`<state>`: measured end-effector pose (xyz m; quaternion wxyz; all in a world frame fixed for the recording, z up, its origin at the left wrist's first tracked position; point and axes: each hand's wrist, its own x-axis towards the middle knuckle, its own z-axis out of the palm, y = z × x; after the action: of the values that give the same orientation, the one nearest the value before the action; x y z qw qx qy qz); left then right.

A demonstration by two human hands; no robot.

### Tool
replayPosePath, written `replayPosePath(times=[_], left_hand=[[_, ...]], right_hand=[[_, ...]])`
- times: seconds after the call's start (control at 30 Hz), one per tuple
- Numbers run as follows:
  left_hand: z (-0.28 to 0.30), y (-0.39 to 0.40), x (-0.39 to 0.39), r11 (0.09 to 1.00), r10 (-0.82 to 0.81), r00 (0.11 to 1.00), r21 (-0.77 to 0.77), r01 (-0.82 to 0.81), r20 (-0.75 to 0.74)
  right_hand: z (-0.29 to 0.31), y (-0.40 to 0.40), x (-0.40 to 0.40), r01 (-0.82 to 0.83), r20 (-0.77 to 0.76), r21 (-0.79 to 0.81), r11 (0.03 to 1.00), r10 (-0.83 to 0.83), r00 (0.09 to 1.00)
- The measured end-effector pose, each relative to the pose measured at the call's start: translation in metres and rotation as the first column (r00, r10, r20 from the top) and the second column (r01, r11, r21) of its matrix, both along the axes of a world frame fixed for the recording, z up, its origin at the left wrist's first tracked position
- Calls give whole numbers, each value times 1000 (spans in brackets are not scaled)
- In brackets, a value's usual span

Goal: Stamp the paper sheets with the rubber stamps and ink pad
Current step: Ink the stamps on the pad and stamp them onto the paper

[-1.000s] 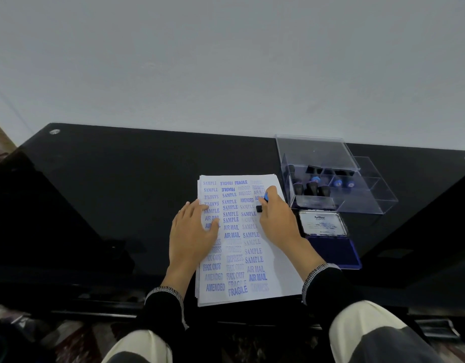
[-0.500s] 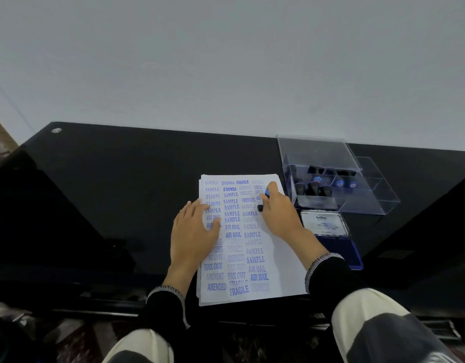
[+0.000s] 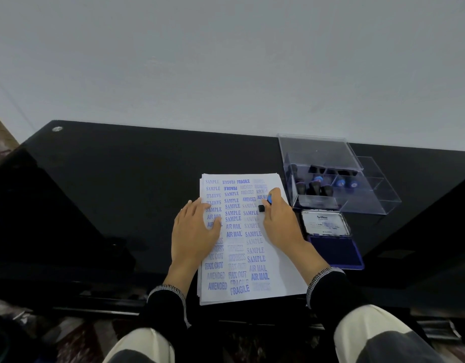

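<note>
A stack of white paper sheets (image 3: 278, 273), covered with several blue stamped words, lies on the black glass table (image 3: 108, 192). My left hand (image 3: 194, 231) rests flat on the stack's left side with straight fingers. My right hand (image 3: 281, 221) grips a small black rubber stamp (image 3: 263, 206) with a blue top, held over the upper right part of the top sheet. An open blue ink pad (image 3: 333, 248), its lid tilted up, sits just right of the paper.
A clear plastic box (image 3: 362, 203) with several black and blue stamps stands behind the ink pad, its lid raised. A pale wall runs behind the table. My knees and a patterned floor lie below the table's front edge.
My right hand with the stamp has shifted slightly up the sheet toward the upper right column. My left hand has stayed in place on the paper.
</note>
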<state>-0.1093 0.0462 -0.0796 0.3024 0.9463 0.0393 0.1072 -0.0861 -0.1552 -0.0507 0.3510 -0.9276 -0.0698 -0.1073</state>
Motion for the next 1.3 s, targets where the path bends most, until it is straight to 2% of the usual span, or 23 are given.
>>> replayPosePath(times=[0.27,0.57,0.8,1.03,1.3], left_hand=[[-2,1,1,1000,-3,1000,9,3,-1],[-3,1,1,1000,-8,1000,17,7,15],[-4,1,2,1000,-11,1000,21,11,10],[-4,1,2,1000,-10,1000,26,10,17],[-5,2,2,1000,-7,1000,20,7,12]], right_hand=[[9,-5,22,-27,-108,-111,993,15,994],[4,-3,15,-4,-49,-37,999,2,999],[5,-2,14,-15,-50,-185,983,5,999],[3,-3,14,-2,-72,-33,999,0,997],[4,-2,14,-12,-66,-223,975,-3,998]])
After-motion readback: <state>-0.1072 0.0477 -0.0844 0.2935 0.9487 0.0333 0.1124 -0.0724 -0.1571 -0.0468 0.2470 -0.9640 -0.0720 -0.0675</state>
